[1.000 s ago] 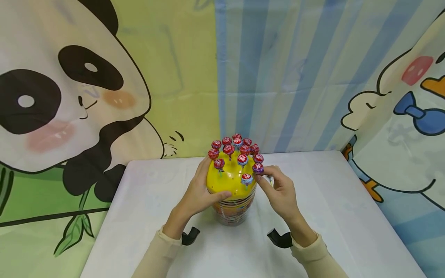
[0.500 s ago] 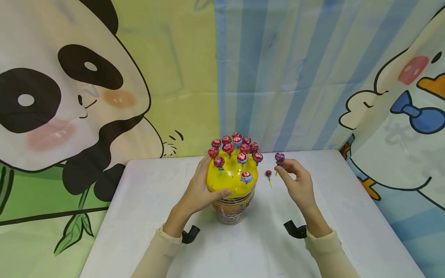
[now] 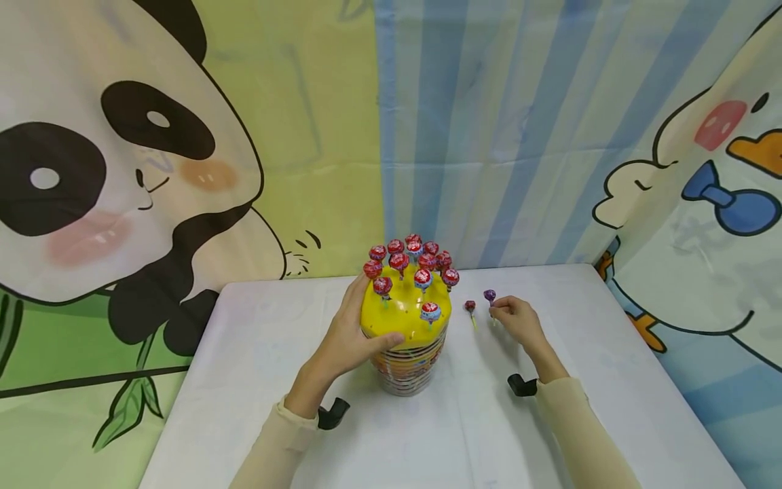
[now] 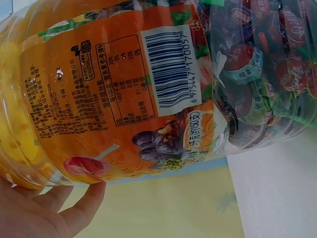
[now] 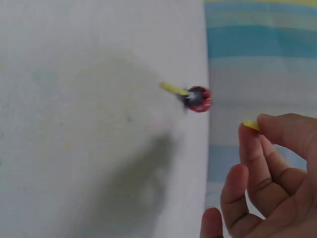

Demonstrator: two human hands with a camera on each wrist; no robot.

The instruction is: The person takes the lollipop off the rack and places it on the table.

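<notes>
My left hand (image 3: 347,334) grips the top of a clear plastic jar (image 3: 403,372), thumb across the front of its yellow domed lid (image 3: 404,318). Several red-wrapped lollipops (image 3: 399,262) stand upright in the lid, most toward the back and sides. In the left wrist view, an orange label (image 4: 99,94) and wrapped lollipops (image 4: 292,69) show inside and on the jar. Right of it, my right hand (image 3: 520,320) pinches a purple lollipop (image 3: 490,295) by its stick, head up, low over the table. A dark red lollipop (image 3: 470,306) with a yellow stick lies beside it.
The jar stands on a white-covered table (image 3: 275,394). Behind the table's back edge hangs a cloth backdrop (image 3: 318,136) with a panda, and a duck print (image 3: 727,204) covers the right side. Black curved pieces (image 3: 334,413) sit at both wrists.
My right hand has pulled the purple lollipop out of the lid's right edge, carried it right and lowered it toward the table. The left hand stays on the jar.
</notes>
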